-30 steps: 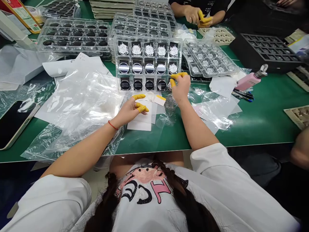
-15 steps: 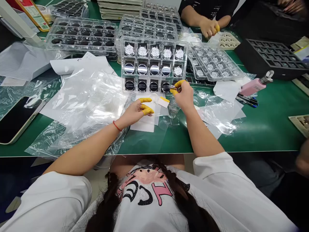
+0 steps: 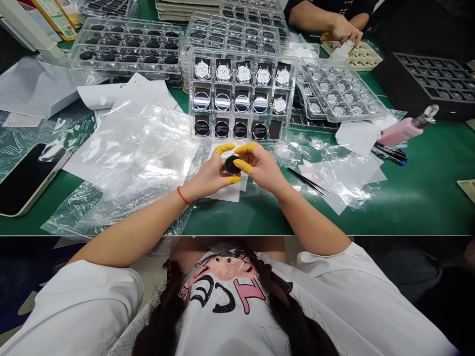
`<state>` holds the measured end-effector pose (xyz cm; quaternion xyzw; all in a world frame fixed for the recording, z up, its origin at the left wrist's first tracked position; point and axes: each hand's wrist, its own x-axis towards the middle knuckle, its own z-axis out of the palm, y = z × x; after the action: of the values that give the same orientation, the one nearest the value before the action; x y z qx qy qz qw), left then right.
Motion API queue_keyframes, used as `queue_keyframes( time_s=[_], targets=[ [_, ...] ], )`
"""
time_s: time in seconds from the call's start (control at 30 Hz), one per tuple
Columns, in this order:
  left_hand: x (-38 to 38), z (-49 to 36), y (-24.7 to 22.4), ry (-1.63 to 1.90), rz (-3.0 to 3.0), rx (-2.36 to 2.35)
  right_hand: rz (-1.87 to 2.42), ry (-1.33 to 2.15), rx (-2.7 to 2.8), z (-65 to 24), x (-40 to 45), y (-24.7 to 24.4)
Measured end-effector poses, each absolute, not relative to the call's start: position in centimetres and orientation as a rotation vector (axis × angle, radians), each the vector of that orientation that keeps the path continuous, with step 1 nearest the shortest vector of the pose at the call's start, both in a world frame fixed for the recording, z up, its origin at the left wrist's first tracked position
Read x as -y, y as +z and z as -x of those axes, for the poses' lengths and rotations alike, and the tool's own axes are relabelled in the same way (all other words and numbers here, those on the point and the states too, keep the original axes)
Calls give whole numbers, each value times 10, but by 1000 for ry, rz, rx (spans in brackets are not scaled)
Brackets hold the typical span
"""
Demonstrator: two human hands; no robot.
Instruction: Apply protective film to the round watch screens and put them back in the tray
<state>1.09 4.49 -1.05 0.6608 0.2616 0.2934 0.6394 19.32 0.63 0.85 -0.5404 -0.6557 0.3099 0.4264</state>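
Note:
A round watch case (image 3: 232, 165) with a black face is held between my two hands, above white paper (image 3: 228, 193). My right hand (image 3: 260, 165) pinches its right side, thumb across the front. My left hand (image 3: 213, 173) curls around its left side, fingers above and below. Yellow finger cots cover several fingertips on both hands. Just behind stands a clear plastic tray (image 3: 188, 96), tilted up, with watch cases in its compartments. Its bottom right compartment holds only a dark square, with no watch case.
Black tweezers (image 3: 307, 181) lie right of my right hand. Plastic bags (image 3: 148, 148) and a phone (image 3: 31, 178) are at left. More trays (image 3: 126, 47) are stacked behind. A pink bottle (image 3: 403, 131) and pens stand right. Across the table, a co-worker's hand (image 3: 345, 30) works.
My right hand has moved down and left from the tray's bottom right corner, bringing the watch case to my left hand. The tray's bottom right compartment now shows without a watch case.

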Motion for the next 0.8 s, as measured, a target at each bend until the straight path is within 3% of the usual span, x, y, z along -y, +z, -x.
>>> queue_keyframes(
  time_s=[0.2, 0.3, 0.53, 0.8],
  targets=[
    [-45, -11, -11, 648, -1625, -612, 1326, 382, 1925, -175, 7, 18],
    [-46, -10, -10, 659, -1662, -669, 1384, 347, 2045, -183, 8, 26],
    [-44, -8, -2, 619, -1546, -700, 2405, 243, 1786, -256, -17, 34],
    [-38, -9, -4, 530, -1521, -565, 1934, 145, 2149, -202, -44, -2]
  ],
)
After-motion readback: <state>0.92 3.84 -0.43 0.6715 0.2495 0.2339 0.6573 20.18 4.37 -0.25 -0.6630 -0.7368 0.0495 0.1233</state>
